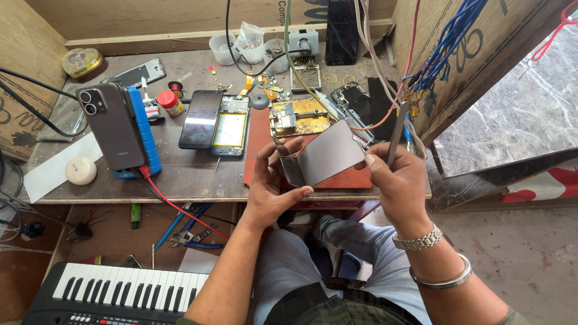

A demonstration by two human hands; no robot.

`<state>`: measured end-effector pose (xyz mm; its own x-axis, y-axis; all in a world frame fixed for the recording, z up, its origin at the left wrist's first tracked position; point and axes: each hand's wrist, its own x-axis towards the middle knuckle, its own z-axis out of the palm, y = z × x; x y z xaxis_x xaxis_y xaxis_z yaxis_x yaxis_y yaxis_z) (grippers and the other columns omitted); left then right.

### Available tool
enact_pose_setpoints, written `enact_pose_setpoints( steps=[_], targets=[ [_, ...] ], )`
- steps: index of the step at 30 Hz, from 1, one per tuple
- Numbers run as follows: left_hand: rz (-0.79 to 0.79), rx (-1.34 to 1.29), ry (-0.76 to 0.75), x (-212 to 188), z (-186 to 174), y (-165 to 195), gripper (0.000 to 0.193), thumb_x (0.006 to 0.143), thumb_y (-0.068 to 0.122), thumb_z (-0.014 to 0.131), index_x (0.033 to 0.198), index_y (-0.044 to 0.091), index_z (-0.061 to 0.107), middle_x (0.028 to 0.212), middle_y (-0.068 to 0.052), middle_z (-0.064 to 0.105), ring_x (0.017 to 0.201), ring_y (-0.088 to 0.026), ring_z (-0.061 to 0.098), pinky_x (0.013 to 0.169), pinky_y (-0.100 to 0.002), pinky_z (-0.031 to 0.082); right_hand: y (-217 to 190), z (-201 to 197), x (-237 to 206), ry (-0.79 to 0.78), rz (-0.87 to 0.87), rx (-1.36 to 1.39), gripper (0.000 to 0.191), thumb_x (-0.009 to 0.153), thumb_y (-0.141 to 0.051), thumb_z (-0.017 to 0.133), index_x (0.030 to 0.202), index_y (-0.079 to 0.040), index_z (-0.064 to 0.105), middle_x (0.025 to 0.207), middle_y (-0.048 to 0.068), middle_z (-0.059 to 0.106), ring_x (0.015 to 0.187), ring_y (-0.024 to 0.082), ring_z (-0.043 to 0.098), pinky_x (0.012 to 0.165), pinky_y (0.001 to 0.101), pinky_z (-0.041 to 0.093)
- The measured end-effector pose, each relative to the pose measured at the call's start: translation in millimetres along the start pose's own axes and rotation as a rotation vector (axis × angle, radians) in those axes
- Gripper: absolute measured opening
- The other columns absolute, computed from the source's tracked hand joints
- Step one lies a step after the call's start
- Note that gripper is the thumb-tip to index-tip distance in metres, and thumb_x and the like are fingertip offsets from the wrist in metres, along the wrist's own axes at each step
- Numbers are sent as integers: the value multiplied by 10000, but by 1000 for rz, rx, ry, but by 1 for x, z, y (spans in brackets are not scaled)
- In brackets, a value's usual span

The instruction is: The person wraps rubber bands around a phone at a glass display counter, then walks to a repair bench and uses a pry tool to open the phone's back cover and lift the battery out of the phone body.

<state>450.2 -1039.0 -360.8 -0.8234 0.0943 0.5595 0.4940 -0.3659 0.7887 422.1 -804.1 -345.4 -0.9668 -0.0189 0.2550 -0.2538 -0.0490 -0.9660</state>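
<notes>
Grey panel: a flat phone screen panel, glossy and dark grey, is held tilted above the near edge of the bench, over a red-brown work mat.
Left hand: the left hand grips the panel's left end; its fingers curl over the upper left corner, and the thumb presses against the lower edge from below.
Right hand: the right hand pinches the panel's right edge with a fingertip on the rim, and the same hand's fingers are clenched around a thin grey metal tool that stands upright just beside the panel's right corner.
Wrist: a metal watch and a plain steel bangle sit on the right forearm.
Behind the panel: a gold-coloured circuit board lies on the mat, just past the panel's top edge.
Left of the mat: an opened phone body and a dark phone lie side by side; further left a grey phone leans back-outward against a blue holder.
Back of bench: small white plastic cups stand near the cardboard wall.
Below: a keyboard with white and black keys lies on the floor under the bench, well apart from both hands.
</notes>
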Motion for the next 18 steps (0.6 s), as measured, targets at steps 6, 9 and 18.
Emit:
enact_pose_setpoints(
  steps=[6, 9, 18],
  targets=[
    [-4, -47, -20, 0, -1, 1, 927, 863, -51, 843, 1569, 224, 309, 1638, -168, 425, 1485, -272, 486, 1203, -428, 488, -3, 14, -1, -75, 80, 72, 122, 971, -87, 613, 974, 20, 673, 653, -54, 500, 575, 17, 390, 515, 209, 314],
    [-28, -70, -3, -1, -2, 1, 925, 856, -49, 847, 1558, 226, 310, 1632, -161, 424, 1481, -264, 482, 1185, -431, 499, -4, 19, 1, -87, 103, 132, 132, 970, -90, 612, 979, 27, 672, 653, -48, 501, 568, 25, 385, 512, 215, 305],
    [69, 141, 37, -1, -1, -3, 967, 828, -29, 870, 1575, 182, 292, 1592, -146, 464, 1487, -261, 492, 1243, -428, 454, -21, 34, 1, -91, -73, -99, 70, 954, -71, 664, 950, -6, 686, 765, -41, 615, 658, 1, 475, 578, 191, 376]
  ],
)
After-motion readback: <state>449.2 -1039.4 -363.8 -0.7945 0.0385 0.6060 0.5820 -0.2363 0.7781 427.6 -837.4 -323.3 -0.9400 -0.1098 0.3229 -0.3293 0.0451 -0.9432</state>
